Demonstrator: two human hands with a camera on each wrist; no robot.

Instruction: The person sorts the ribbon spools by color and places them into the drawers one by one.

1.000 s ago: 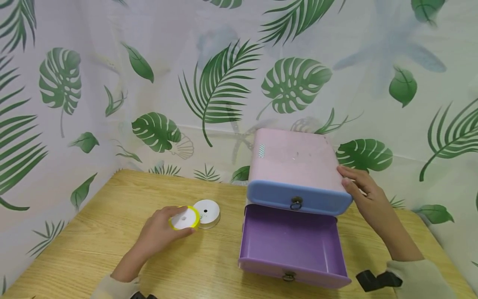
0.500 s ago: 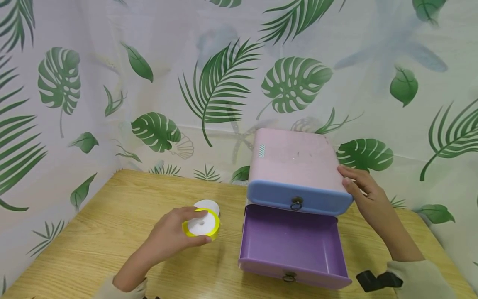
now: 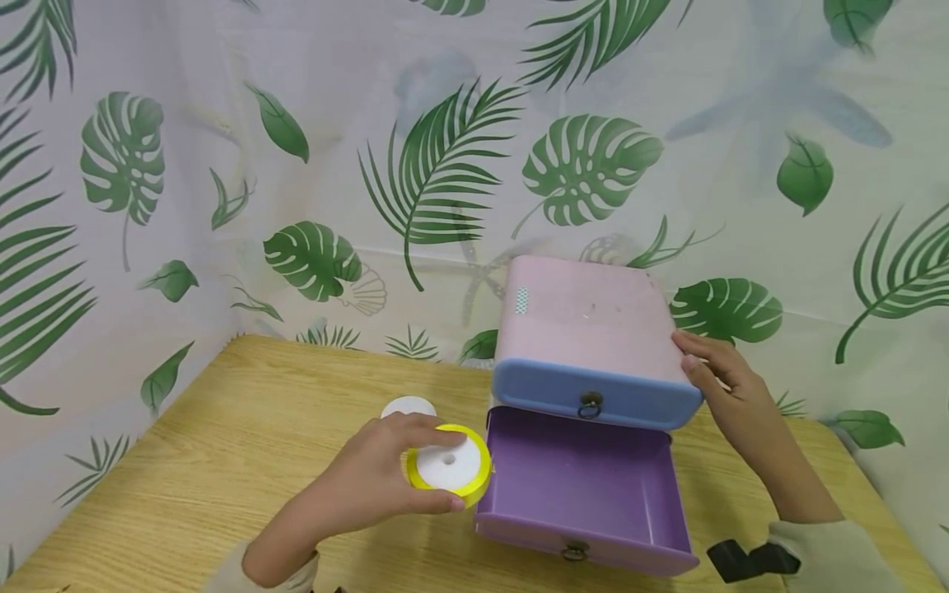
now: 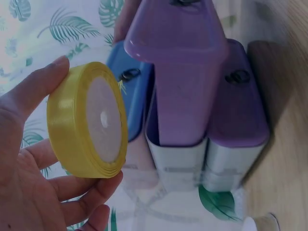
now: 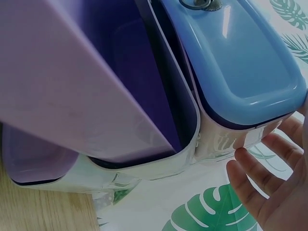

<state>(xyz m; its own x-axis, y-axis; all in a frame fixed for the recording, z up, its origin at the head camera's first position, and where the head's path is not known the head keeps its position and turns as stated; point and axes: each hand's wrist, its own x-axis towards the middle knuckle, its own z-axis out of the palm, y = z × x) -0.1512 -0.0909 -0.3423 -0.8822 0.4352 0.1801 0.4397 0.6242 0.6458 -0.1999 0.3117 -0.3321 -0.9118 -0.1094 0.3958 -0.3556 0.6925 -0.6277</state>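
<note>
My left hand grips a roll of yellow ribbon with a white core, thumb and fingers around its edge. In the head view the roll is at the left side of a pulled-out purple drawer; the left wrist view shows it held up, apart from the chest. The drawer's inside looks bare. It belongs to a small drawer chest with a pink top and a blue upper drawer. My right hand rests its fingers against the chest's upper right side, as the right wrist view also shows.
A second, white spool lies on the wooden table, partly hidden behind my left hand. Below the pulled-out drawer, another purple drawer is closed. Leaf-patterned cloth hangs behind the table.
My left hand has carried the yellow ribbon roll rightward, from beside the white spool to the purple drawer's left edge. The right hand has stayed at the chest.
</note>
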